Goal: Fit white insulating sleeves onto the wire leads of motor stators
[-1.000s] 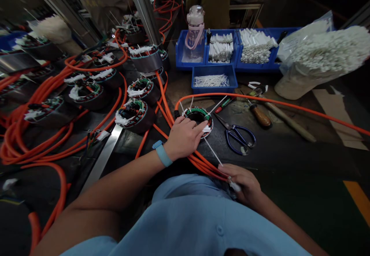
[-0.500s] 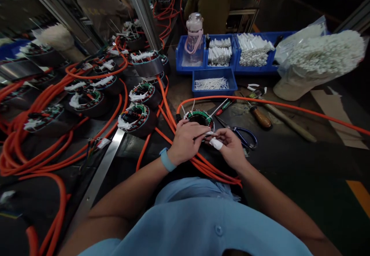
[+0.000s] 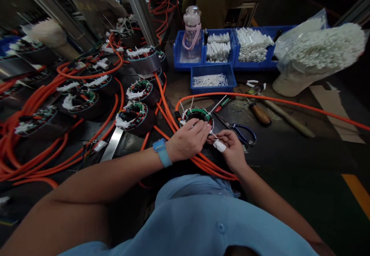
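A ring-shaped motor stator (image 3: 208,116) with green and red windings lies on the bench in front of me. White cable ties (image 3: 217,104) stick up from its rim. My left hand (image 3: 188,140) reaches over its near side, fingers bent and pressed together at the rim; whatever they grip is hidden. Close by on the right, my right hand (image 3: 233,151) pinches a thin white strip (image 3: 213,134), which looks like a cable tie, at the stator's near edge. White wrapping (image 3: 219,145) covers its thumb. An orange cable (image 3: 214,94) runs from the stator's left side.
More stators (image 3: 135,116) and coiled orange cables (image 3: 31,133) crowd the left. Ahead stand a small blue tray (image 3: 214,90) of cable ties, blue bins (image 3: 234,65) with white tubes and a bottle (image 3: 192,36). Scissors (image 3: 245,133), a screwdriver (image 3: 259,114) and a hammer (image 3: 289,119) lie right.
My left hand has turned and shifted its fingers up onto the stator's near rim, away from the white piece between the hands. My right hand stays near the same spot, still pinching.
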A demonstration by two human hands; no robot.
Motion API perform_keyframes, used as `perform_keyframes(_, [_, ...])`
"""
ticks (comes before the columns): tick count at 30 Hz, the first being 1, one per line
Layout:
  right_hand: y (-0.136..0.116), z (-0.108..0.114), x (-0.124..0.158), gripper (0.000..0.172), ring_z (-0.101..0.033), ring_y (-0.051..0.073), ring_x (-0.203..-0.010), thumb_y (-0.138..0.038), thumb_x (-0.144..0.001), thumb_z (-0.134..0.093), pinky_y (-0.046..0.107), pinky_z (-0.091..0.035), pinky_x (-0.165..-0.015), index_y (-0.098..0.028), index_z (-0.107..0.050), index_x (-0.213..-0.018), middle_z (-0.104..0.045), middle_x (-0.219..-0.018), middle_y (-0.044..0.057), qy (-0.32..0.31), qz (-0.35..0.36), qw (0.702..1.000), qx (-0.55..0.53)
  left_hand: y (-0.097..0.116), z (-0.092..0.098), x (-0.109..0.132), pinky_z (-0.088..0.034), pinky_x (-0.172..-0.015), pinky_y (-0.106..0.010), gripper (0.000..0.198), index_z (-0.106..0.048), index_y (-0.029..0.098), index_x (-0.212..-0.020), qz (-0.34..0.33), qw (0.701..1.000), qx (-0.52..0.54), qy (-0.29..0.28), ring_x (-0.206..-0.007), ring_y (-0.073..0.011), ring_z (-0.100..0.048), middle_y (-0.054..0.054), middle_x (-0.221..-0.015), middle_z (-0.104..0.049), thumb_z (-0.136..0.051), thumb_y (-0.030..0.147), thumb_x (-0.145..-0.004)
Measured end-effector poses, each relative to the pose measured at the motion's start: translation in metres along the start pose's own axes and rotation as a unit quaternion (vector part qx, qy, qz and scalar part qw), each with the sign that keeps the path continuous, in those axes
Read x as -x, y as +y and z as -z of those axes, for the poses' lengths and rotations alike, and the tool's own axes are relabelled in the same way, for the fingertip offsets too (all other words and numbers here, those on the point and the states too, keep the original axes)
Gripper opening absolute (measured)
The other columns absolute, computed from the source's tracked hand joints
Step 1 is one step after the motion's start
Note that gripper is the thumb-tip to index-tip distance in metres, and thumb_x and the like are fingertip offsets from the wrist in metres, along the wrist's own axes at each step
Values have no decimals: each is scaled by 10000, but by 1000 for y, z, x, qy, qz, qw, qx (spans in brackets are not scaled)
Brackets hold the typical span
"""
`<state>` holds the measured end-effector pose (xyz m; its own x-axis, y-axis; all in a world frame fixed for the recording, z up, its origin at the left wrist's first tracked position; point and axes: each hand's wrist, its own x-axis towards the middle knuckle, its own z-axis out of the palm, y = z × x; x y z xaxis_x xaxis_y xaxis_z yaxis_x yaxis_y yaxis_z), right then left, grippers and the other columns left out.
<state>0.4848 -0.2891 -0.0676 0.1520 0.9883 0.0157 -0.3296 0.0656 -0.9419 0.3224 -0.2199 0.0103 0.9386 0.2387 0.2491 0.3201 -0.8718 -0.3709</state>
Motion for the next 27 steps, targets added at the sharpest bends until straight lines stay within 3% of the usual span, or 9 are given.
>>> perform_keyframes(9, [-6, -6, -11, 363, -660, 143, -678, -336, -631, -773, 321, -580, -718, -225, -489, -829, -656, -720, -36, 11, -29, 999, 6, -1, -4, 0, -407, -952, -370, 336, -543, 56, -1194, -7, 1000, -13, 0, -1065, -208, -551, -130, -1154, -625, -326, 161, -960])
perform_keyframes(12, [-9, -7, -21, 337, -591, 125, -562, -369, -644, -748, 269, -537, -551, -218, -480, -782, -594, -636, -52, 14, -29, 997, 69, -2, -6, 1, -412, -939, -373, 331, -554, 89, -1185, 2, 1000, 10, 0, -1060, -200, -550, -121, -1144, -633, -321, 164, -961])
perform_keyframes(14, [-13, -4, -26, 251, -544, 119, -549, -371, -719, -680, 256, -481, -521, -212, -492, -771, -568, -630, -42, 4, 32, 983, 182, -3, -8, 1, -414, -920, -373, 325, -555, 98, -1188, 20, 999, 30, 11, -1053, -203, -548, -117, -1134, -638, -337, 169, -958])
perform_keyframes(16, [-20, 0, -29, 132, -531, 133, -622, -322, -817, -576, 269, -431, -577, -199, -538, -786, -579, -683, -4, -27, 142, 921, 362, -2, -9, 2, -415, -895, -363, 316, -558, 101, -1191, 43, 997, 54, 24, -1049, -207, -543, -107, -1132, -640, -366, 174, -950])
perform_keyframes(19, [-34, 3, -30, 199, -481, 158, -687, -238, -889, -462, 310, -323, -611, -182, -578, -737, -572, -697, 44, -90, 302, 738, 597, -1, -12, 4, -409, -881, -363, 309, -567, 134, -1194, 94, 990, 105, 29, -1048, -210, -529, -85, -1139, -643, -416, 201, -933])
perform_keyframes(21, [-42, 1, -29, 257, -424, 158, -645, -227, -896, -450, 333, -247, -585, -187, -553, -663, -525, -623, 39, -126, 393, 642, 647, 1, -13, 5, -399, -896, -387, 323, -564, 181, -1212, 144, 978, 148, 17, -1035, -214, -525, -68, -1126, -650, -447, 247, -918])
perform_keyframes(23, [-49, -2, -30, 267, -375, 153, -608, -212, -895, -449, 343, -191, -568, -194, -538, -644, -484, -575, 25, -162, 466, 590, 639, 3, -15, 5, -374, -939, -417, 352, -547, 201, -1237, 193, 965, 180, 4, -1020, -218, -526, -61, -1092, -658, -468, 271, -900])
perform_keyframes(25, [-54, -6, -38, 257, -354, 151, -596, -195, -895, -445, 346, -162, -562, -200, -543, -658, -469, -560, 18, -179, 499, 566, 631, 7, -16, 5, -331, -996, -437, 372, -531, 182, -1249, 229, 954, 192, 0, -1022, -218, -526, -61, -1047, -662, -469, 256, -889])
perform_keyframes(27, [-58, -9, -54, 240, -370, 154, -615, -190, -889, -449, 343, -168, -571, -197, -553, -673, -493, -582, 26, -170, 487, 550, 656, 11, -18, 4, -303, -1021, -439, 353, -533, 163, -1228, 242, 950, 197, -2, -1027, -213, -528, -63, -1010, -658, -448, 244, -896])
